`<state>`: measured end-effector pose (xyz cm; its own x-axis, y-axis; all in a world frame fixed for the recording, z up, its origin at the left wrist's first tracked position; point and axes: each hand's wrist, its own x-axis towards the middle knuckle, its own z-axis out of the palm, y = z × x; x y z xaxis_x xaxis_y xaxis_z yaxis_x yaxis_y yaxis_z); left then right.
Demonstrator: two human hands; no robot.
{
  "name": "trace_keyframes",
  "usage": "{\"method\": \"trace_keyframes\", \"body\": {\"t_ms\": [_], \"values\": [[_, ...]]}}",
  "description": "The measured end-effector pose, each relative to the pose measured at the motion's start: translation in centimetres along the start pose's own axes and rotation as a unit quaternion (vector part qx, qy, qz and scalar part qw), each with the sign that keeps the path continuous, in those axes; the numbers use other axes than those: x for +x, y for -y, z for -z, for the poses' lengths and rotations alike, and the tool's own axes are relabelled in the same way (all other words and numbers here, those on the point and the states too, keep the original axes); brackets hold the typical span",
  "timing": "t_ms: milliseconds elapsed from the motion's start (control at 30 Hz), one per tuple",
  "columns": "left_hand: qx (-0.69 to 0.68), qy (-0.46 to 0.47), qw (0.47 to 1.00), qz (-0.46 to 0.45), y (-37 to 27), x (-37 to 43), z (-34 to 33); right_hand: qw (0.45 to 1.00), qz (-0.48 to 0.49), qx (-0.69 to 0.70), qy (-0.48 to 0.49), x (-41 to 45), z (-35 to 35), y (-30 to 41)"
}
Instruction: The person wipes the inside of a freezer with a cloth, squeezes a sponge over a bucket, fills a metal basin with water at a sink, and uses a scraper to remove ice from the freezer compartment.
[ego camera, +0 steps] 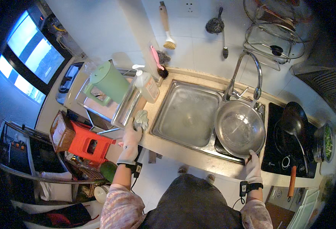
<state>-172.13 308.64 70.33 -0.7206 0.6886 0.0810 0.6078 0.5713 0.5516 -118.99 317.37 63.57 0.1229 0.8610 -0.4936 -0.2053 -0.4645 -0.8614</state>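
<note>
My right hand (252, 166), in a pale glove, grips the near rim of a round stainless steel bowl (238, 128). The bowl is over the right basin of the sink, under the curved chrome faucet (258, 77), with water inside. My left hand (132, 139), also gloved, is at the counter left of the sink. Its fingers and thumb touch a crumpled pale greenish cloth (141, 119); whether they are closed on it is unclear. Cloudy water covers the bottom of the large left basin (189, 114).
Left of the sink stand a soap pump bottle (148, 87), a green lidded pitcher (109, 81) and a metal-edged rack (128, 107). A black cooktop (273, 160) with a wok (295, 117) lies right. Brushes (165, 25) hang above. A red stool (89, 143) stands lower left.
</note>
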Motion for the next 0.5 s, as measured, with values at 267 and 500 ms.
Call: {"method": "trace_keyframes", "body": {"t_ms": [267, 500], "values": [[0.201, 0.044, 0.978, -0.028, -1.4, 5.0, -2.1, 0.993, -0.022, 0.057, -0.1, -7.6, -3.1, 1.0], [0.301, 0.02, 0.947, -0.109, 3.4, 7.4, -3.7, 0.993, -0.079, 0.006, -0.089, -13.5, -7.1, 0.8]]}}
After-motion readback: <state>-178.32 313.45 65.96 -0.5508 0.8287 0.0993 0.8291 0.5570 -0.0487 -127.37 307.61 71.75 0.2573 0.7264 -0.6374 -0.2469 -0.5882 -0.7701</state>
